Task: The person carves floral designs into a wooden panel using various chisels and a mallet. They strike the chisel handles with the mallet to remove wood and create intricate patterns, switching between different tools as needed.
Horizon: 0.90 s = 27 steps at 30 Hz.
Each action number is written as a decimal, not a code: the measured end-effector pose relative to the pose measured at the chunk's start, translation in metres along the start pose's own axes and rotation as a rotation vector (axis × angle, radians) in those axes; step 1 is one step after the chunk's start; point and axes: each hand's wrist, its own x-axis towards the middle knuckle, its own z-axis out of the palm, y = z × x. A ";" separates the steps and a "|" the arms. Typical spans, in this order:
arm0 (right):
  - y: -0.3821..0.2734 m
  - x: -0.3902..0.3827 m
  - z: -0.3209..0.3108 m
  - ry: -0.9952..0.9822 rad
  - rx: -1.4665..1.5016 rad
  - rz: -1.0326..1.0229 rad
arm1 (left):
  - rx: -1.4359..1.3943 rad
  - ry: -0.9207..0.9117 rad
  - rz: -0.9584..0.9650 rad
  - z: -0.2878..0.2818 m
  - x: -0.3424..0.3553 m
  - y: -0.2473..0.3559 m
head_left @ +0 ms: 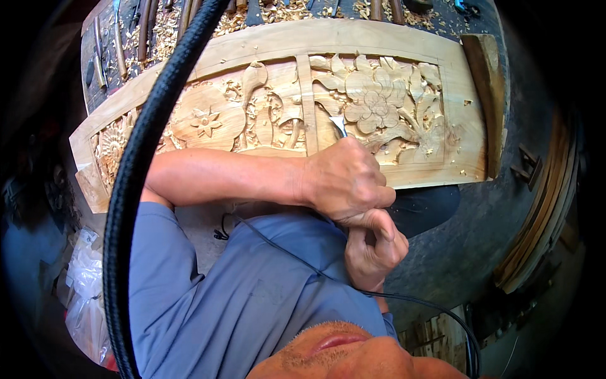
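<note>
A long pale wooden panel [372, 38] with carved flowers and leaves in sunken fields lies across the bench. My left hand [347, 174] is closed around a carving chisel [339, 123], its flared metal blade resting on the relief just left of the large flower [375, 101]. Below it, close to my body, my right hand [375, 249] is closed at the rear end of the tool, touching the left hand. The chisel's handle is hidden by my fingers.
Chisels with wooden handles [118, 44] lie among wood shavings [167, 31] on the dark bench at the far side. A brown wooden block [486, 95] stands at the panel's right end. Curved boards [543, 208] lean at right. A black cable [151, 126] crosses the view; a plastic bag [87, 297] sits lower left.
</note>
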 end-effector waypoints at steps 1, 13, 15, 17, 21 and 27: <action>-0.001 0.000 -0.001 -0.005 0.003 0.009 | -0.003 0.008 0.002 0.000 0.000 0.000; 0.015 -0.003 0.010 0.065 0.000 -0.082 | 0.042 0.059 -0.069 0.005 0.002 0.002; 0.015 -0.002 0.013 0.097 0.008 -0.086 | 0.061 0.057 -0.092 0.004 0.002 0.003; 0.018 0.000 0.017 0.131 0.002 -0.116 | 0.077 0.045 -0.100 0.004 0.003 0.003; 0.025 0.004 0.029 0.155 0.008 -0.146 | 0.160 0.069 -0.152 -0.005 0.006 -0.002; 0.012 0.005 0.010 0.074 0.058 -0.103 | 0.020 0.035 -0.024 0.002 0.000 0.000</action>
